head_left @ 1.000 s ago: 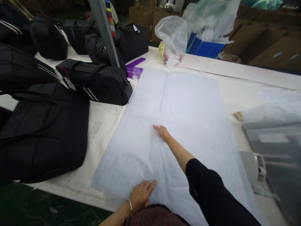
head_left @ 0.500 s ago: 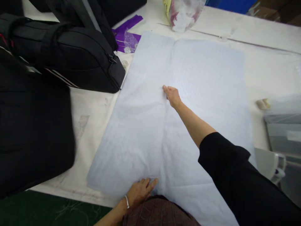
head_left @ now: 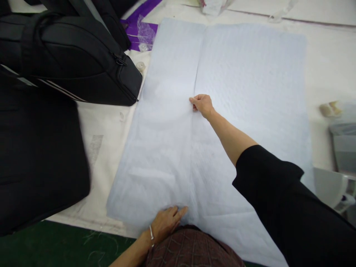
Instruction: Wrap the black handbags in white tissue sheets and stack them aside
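Note:
A large pale blue sheet (head_left: 244,81) lies spread on the table, thin and slightly wrinkled. Down its middle runs a long lengthwise edge or fold line. My right hand (head_left: 202,105) pinches the sheet along that line, thumb and fingertips together, at about the middle of its length. At the sheet's near side, my left hand (head_left: 167,221), with a bracelet at the wrist, rests flat on it close to my body, fingers stretched out. Their tips lie near the lower end of the same line.
Black padded bags (head_left: 83,61) stand along the left, one close to the sheet's edge. Behind them lies purple material (head_left: 139,31) with clear plastic on it. A tape roll (head_left: 140,66) sits by the sheet; beige pieces (head_left: 330,109) and a grey box (head_left: 345,152) are at right.
My view has shifted a little. My right hand keeps its pinch, and the line beyond it looks straighter and sharper. My left hand stays at the near edge.

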A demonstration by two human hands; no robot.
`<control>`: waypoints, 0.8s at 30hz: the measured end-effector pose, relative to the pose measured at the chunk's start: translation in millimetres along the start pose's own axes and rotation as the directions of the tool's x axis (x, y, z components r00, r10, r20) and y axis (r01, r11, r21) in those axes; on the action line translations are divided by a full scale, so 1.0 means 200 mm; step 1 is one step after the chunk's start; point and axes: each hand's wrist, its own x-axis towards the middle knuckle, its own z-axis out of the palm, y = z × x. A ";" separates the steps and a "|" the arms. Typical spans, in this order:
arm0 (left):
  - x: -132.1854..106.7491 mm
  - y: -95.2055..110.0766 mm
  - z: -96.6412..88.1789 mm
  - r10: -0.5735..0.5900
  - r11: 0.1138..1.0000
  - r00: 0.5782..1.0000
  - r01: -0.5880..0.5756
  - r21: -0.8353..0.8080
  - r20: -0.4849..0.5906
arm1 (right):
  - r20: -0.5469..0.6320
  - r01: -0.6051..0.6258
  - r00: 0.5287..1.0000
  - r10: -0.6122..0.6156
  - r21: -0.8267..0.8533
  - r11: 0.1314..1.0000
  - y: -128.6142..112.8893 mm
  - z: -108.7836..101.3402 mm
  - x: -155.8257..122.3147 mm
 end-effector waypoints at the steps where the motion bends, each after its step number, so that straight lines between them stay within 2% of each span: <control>1: 0.00 0.00 0.00 0.000 1.000 1.000 0.000 -0.017 -0.001 | 0.038 0.011 0.999 -0.012 0.026 1.000 -0.03 0.02 0.00; 4: -0.01 -0.01 0.01 -0.006 0.999 1.000 0.005 -0.043 -0.005 | 0.183 0.042 0.981 -0.070 0.151 0.988 -0.08 0.07 0.00; 6: -0.01 -0.01 0.01 -0.008 0.999 1.000 0.007 -0.054 -0.018 | 0.215 0.060 0.972 -0.095 0.165 0.984 -0.08 0.06 -0.01; 8: -0.01 -0.01 0.02 -0.006 0.998 0.999 0.004 -0.061 -0.035 | 0.167 0.122 0.978 -0.126 0.032 0.992 -0.07 0.03 -0.02; 10: -0.01 -0.01 0.02 0.005 0.998 0.999 -0.009 -0.064 -0.052 | 0.064 0.230 0.973 -0.222 -0.183 0.956 -0.05 -0.01 -0.04; 13: -0.01 -0.01 0.03 0.032 0.998 0.995 -0.037 -0.057 -0.094 | -0.088 0.330 0.919 -0.383 -0.357 0.874 -0.04 -0.08 -0.05; 14: -0.02 -0.01 0.03 0.045 0.997 0.993 -0.051 -0.053 -0.110 | -0.124 0.324 0.914 -0.386 -0.350 0.879 -0.04 -0.09 -0.06; 16: -0.04 -0.02 0.02 0.073 0.995 0.985 -0.083 -0.055 -0.159 | -0.144 0.271 0.938 -0.314 -0.259 0.927 -0.04 -0.11 -0.06; 18: -0.07 -0.04 -0.03 0.055 0.994 0.959 -0.078 -0.073 -0.280 | -0.106 0.190 0.974 -0.202 -0.113 0.975 -0.05 -0.12 -0.06; 19: -0.08 -0.06 -0.08 0.010 0.995 0.926 -0.047 -0.089 -0.377 | -0.076 0.146 0.986 -0.149 -0.038 0.989 -0.05 -0.12 -0.06; 20: -0.09 -0.09 -0.14 -0.059 0.994 0.869 0.004 -0.113 -0.490 | -0.044 0.104 0.994 -0.102 0.031 0.994 -0.04 -0.13 -0.07; 21: -0.10 -0.13 -0.20 -0.149 0.986 0.780 0.071 -0.149 -0.608 | -0.017 0.066 0.998 -0.064 0.096 0.993 -0.04 -0.13 -0.07; 23: -0.12 -0.24 -0.36 -0.325 0.945 0.523 0.202 -0.256 -0.788 | 0.026 0.007 1.000 -0.013 0.209 0.978 -0.03 -0.15 -0.08; 24: -0.12 -0.30 -0.43 -0.395 0.915 0.387 0.248 -0.318 -0.833 | 0.039 -0.014 0.999 0.004 0.262 0.965 -0.03 -0.16 -0.08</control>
